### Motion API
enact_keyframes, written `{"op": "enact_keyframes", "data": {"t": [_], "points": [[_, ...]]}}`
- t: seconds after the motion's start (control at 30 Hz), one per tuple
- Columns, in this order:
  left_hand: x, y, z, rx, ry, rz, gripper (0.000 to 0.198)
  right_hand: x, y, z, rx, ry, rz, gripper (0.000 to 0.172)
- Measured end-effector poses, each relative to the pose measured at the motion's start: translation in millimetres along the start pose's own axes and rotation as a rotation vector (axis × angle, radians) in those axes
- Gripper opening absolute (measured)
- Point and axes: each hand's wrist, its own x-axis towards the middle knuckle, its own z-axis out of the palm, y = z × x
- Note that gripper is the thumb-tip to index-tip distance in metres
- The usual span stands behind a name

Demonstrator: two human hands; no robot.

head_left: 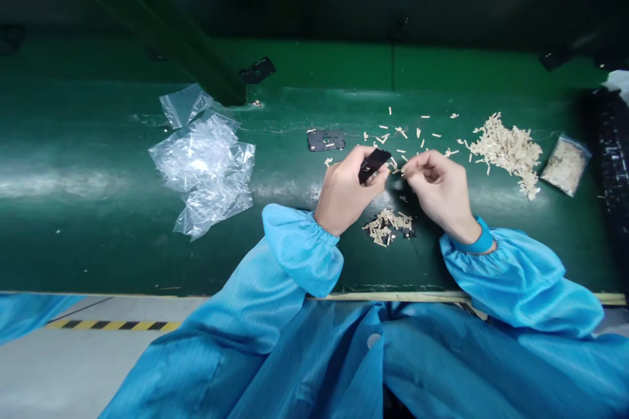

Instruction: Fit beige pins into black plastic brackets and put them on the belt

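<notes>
My left hand (346, 191) pinches a flat black part (374, 165) between thumb and fingers. My right hand (435, 186) faces it, with its fingertips closed on a tiny beige strip (405, 169) that is barely visible. Loose beige strips (393, 137) lie scattered just beyond both hands. Below them sits a small heap of beige strips and black pieces (387, 227). Farther right is a large beige pile (507, 152). A black perforated plate (325, 140) rests beyond my left hand.
A clear bag holding beige strips (565, 165) lies right of the pile. Crumpled clear plastic bags (204, 173) lie on the green belt (83, 236) to the left. A green beam (147, 19) crosses above, and a black perforated panel (612, 157) stands at the right.
</notes>
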Motion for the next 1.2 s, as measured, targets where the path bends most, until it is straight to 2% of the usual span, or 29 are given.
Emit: {"op": "enact_keyframes", "data": {"t": [0.07,0.13,0.2,0.23,0.3,0.4,0.53,0.67,0.77,0.87,1.0,1.2], "points": [[3,1,-1.6,-0.092,0.009,-0.07,0.013,4,4,-5,-0.107,0.027,-0.026,0.012],[5,1,-2.9,-0.239,-0.045,-0.177,0.014,7,6,-9,-0.169,0.005,-0.064,0.018],[7,2,-3.8,-0.405,-0.117,-0.268,0.019,8,5,-11,-0.14,-0.019,-0.129,0.012],[7,2,-4.2,-0.478,-0.148,-0.298,0.021,7,3,-11,-0.087,-0.044,-0.162,0.008],[7,3,-4.7,-0.579,-0.207,-0.346,0.025,4,-2,-11,0.061,-0.143,-0.183,0.013],[5,4,-4.9,-0.663,-0.291,-0.408,0.028,0,-7,-9,0.265,-0.307,-0.132,0.018],[4,3,-3.6,-0.729,-0.35,-0.425,0.03,-3,-3,-5,0.457,-0.331,-0.082,0.014],[5,1,-2.5,-0.674,-0.341,-0.408,0.021,-2,0,-5,0.437,-0.266,-0.004,0.02],[6,-1,-2.1,-0.524,-0.235,-0.349,0.019,0,-5,-8,0.246,-0.192,-0.01,0.021],[5,-3,-0.3,-0.366,-0.157,-0.24,0.022,0,-10,-10,0.005,-0.14,-0.097,0.02],[3,-5,2.6,-0.231,-0.079,-0.162,0.02,-4,-13,-8,-0.12,-0.138,-0.167,0.02],[3,-8,2.7,-0.179,-0.08,-0.146,0.017,-8,-16,-7,-0.156,-0.175,-0.19,0.021]]}}
